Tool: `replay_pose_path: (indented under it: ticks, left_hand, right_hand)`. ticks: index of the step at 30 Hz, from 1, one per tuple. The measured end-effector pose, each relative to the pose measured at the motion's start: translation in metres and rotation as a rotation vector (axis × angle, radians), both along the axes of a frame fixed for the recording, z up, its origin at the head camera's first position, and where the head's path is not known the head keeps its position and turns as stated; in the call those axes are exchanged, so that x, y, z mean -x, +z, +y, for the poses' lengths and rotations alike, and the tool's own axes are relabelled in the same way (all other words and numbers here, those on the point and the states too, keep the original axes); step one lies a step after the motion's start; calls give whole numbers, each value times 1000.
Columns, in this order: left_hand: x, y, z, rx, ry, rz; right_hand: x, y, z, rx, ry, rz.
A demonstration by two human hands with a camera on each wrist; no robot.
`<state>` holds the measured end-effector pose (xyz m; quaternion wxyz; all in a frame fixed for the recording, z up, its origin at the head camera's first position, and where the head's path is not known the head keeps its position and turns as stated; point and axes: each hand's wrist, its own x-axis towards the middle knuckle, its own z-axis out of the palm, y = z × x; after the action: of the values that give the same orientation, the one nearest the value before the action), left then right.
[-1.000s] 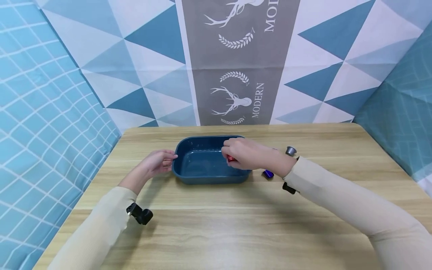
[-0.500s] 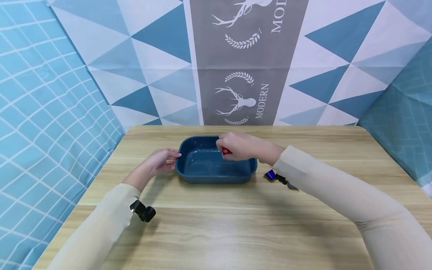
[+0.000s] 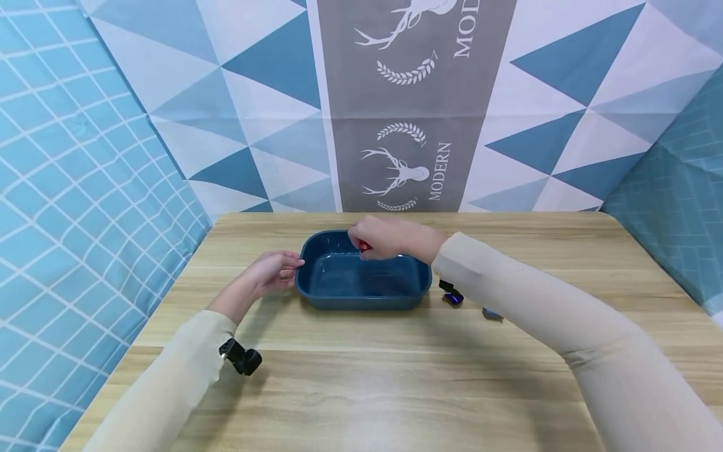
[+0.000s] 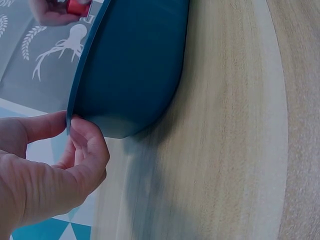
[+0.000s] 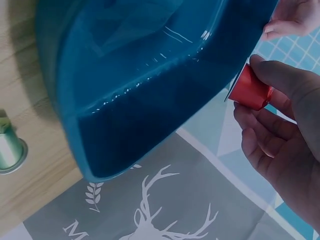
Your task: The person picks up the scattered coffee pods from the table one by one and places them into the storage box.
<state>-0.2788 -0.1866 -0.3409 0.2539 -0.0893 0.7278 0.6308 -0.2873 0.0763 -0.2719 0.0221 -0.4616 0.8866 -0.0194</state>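
Note:
A dark blue rectangular basin (image 3: 356, 284) stands on the wooden table. At its left end, my left hand (image 3: 273, 273) pinches the rim between thumb and fingers, as the left wrist view shows. My right hand (image 3: 384, 237) is above the far part of the basin, holding a red coffee capsule (image 5: 251, 89). Thumb and fingertips grip the capsule by its sides, apart from the basin wall. No other object shows on the visible part of the basin floor; my right hand hides some of the far side.
Right of the basin lie a shiny dark blue capsule (image 3: 454, 299) and a grey-blue object (image 3: 492, 314), partly covered by my right sleeve. A green capsule (image 5: 9, 150) stands beside the basin in the right wrist view. A patterned cloth (image 3: 407, 113) hangs behind the table.
My right hand has moved left and slightly away from me over the basin, carrying the red capsule. My left hand has stayed at the rim.

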Motion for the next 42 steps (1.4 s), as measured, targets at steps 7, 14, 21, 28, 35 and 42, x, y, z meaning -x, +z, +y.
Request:
replay_pose_path:
  ticks: [7, 14, 21, 28, 35, 42]
  left_hand:
    - [1, -1, -1, -10, -19, 16]
    - [1, -2, -2, -10, -23, 23]
    - [0, -3, -1, 38, -29, 19]
    - [-2, -3, 1, 91, -30, 43]
    - [-4, -1, 1, 115, -28, 48]
    - [-5, -1, 2, 100, -28, 50]
  right_hand:
    - [11, 0, -13, -30, -22, -1]
    - [21, -2, -26, -10, -23, -32]
    - [28, -7, -36, -15, -19, -36]
    - [36, -9, -47, -30, -25, -34]
    - [45, -16, -56, -42, -13, -53]
    - [51, -21, -68, -73, 17, -41]
